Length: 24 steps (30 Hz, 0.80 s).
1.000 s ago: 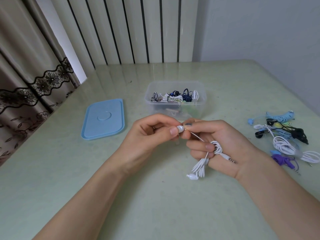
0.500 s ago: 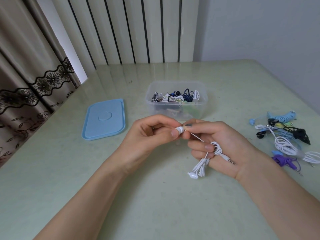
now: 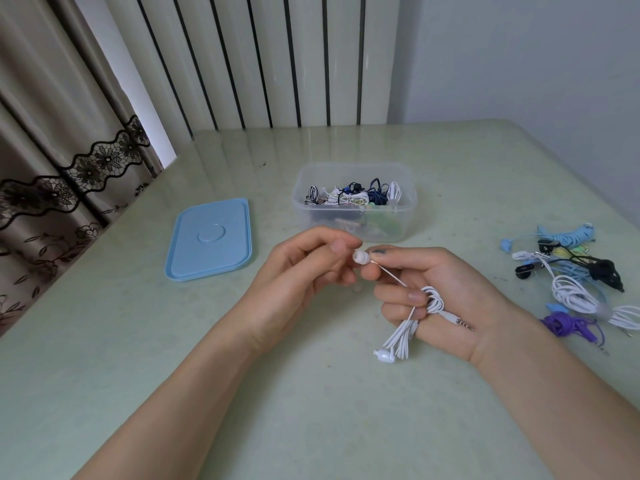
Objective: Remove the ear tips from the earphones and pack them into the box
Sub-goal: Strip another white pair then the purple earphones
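Left hand: palm turned inward, fingers curled, fingertips just beside the white earbud; whether they pinch anything cannot be told. Right hand pinches the earbud's stem and grips the coiled white cable. The earbud's long axis points left, toward the left hand. Half a second ago, left fingertips covered it.

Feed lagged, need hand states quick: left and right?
Left hand: fingertips pinched by the earbud; whether it holds anything cannot be told.
Right hand: holding the white earphones.
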Tool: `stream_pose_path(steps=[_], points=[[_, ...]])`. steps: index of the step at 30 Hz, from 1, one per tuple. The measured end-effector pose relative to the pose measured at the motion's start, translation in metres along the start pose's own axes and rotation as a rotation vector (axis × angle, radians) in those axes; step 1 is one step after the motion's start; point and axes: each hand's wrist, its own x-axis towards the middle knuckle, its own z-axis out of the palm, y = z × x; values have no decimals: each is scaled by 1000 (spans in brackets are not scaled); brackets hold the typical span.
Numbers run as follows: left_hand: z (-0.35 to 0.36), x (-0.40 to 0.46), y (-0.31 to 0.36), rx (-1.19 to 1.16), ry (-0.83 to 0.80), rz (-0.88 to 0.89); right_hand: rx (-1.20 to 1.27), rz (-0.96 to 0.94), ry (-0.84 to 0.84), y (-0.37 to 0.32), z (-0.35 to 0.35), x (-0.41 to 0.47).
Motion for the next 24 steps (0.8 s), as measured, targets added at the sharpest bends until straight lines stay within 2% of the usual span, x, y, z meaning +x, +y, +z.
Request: stream_pose_path(steps=[3,10,17,20,24], points=[[1,-4,0,218,11,41,65,-25,33,-1,-1,0],[9,-11,0,764,-199,44,299,-128,171,-7,-4,1],[12,-8,-7,829,-204,108,337,-180,241,-9,-8,3],[9,-7,-9,797,-144,105,201,-217,295,-10,-9,3],[5,-4,-10,730,1,103,-296,-328,378,-11,-7,0]])
